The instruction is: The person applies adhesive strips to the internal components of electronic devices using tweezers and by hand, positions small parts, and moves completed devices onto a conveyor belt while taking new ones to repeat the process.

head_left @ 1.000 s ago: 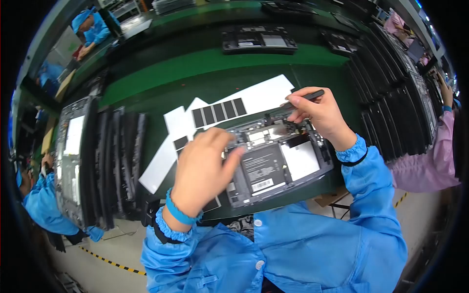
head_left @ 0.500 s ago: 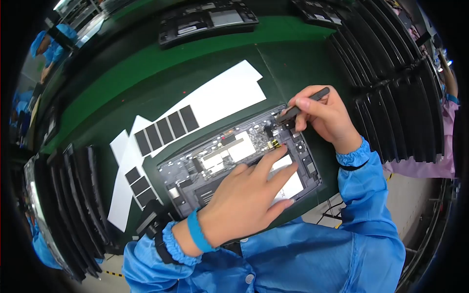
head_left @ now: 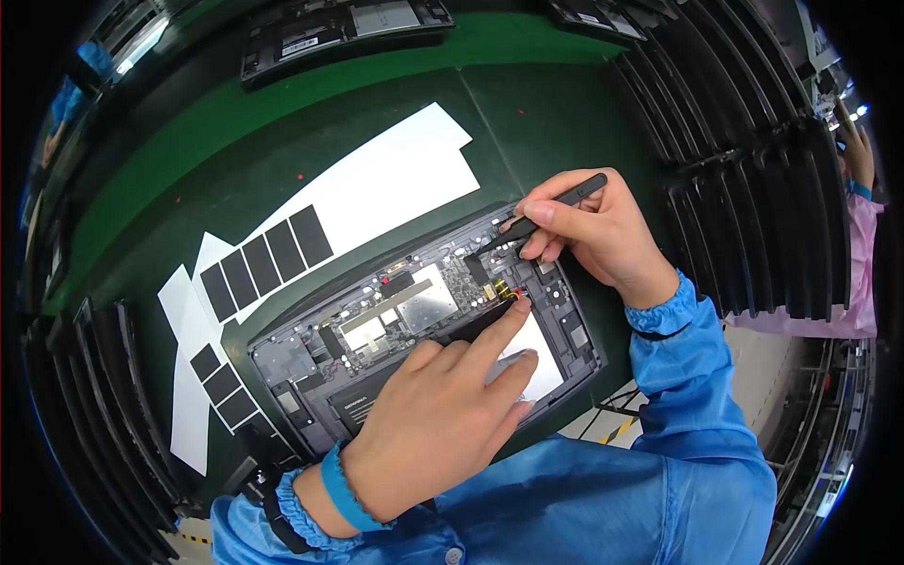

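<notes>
An opened laptop (head_left: pixel 299 356) lies on the green mat with its circuit board, white metal plates and battery exposed. My left hand (head_left: pixel 428 405) rests over its lower middle, fingers stretched out and apart. Its index fingertip touches the chassis beside small yellow and red wires (head_left: pixel 504 290). Between the thumb and fingers of my right hand (head_left: pixel 603 231) is a pair of black tweezers (head_left: pixel 565 200). The tips point down-left to a black strip (head_left: pixel 477 270) at the board's upper right; whether they grip it I cannot tell.
White sheets (head_left: pixel 386 169) bearing black rectangular pads (head_left: pixel 264 266) lie left of and behind the laptop. Dark panels stand in racks at right (head_left: pixel 753 235) and left (head_left: pixel 104 395). Another opened laptop (head_left: pixel 339 33) sits at the back. A person in pink (head_left: pixel 847 264) is at far right.
The camera view has shifted, so the laptop and sheets appear further left. The tweezer tips now reach down to the black strip. My left index finger is straighter, still at the wires.
</notes>
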{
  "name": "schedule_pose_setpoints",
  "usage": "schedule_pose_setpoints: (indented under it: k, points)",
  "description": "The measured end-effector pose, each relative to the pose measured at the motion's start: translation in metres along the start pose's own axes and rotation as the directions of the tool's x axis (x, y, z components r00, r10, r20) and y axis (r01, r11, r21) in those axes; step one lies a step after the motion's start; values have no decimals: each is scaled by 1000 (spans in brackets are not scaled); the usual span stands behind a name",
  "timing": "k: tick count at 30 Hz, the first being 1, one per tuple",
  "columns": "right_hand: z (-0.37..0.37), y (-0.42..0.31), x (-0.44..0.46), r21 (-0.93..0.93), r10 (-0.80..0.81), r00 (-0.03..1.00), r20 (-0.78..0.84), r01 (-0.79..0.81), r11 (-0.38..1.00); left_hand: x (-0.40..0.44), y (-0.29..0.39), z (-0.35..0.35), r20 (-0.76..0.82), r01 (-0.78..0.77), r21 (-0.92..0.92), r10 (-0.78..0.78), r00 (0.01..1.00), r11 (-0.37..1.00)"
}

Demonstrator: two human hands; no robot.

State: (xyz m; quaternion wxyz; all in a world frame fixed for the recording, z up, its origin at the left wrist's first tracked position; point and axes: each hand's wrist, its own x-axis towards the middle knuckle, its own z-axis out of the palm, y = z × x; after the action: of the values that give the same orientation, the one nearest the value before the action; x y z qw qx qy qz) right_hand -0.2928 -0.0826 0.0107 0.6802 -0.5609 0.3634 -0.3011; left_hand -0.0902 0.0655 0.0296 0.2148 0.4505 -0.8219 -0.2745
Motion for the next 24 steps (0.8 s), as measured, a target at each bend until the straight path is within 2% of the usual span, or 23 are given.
schedule_pose_setpoints:
  k: [2, 5, 8, 11, 20, 23, 24]
  points:
    - [0, 1, 0, -10, -9, 1000, -1, 9, 1000, -1, 0, 1, -4, -2, -4, 2, 1000, 1000]
    - [0, 0, 0, -30, 1, 1000, -16, -1, 1000, 0, -5, 8, -127, -17, 62, 25, 992, 998]
    - [2, 0, 0, -21, -6, 1000, -24, 6, 1000, 4, 3, -2, -171, 107, 185, -75, 982, 977]
    - [2, 1, 0, -46, -38, 999, -26, 36, 998, 5, -9, 1, -129, 78, 226, -50, 990, 971]
    - [3, 2, -1, -57, -128, 990, -59, 125, 991, 0, -11, 8, -162, 29, 376, 35, 986, 926]
    - [10, 1, 3, -45, -281, 935, -215, 278, 959, 0, -12, 3, -173, -14, 367, 83, 982, 930]
    - [11, 6, 6, -208, -402, 865, -302, 352, 913, -3, -11, 2, -157, -12, 394, 80, 984, 919]
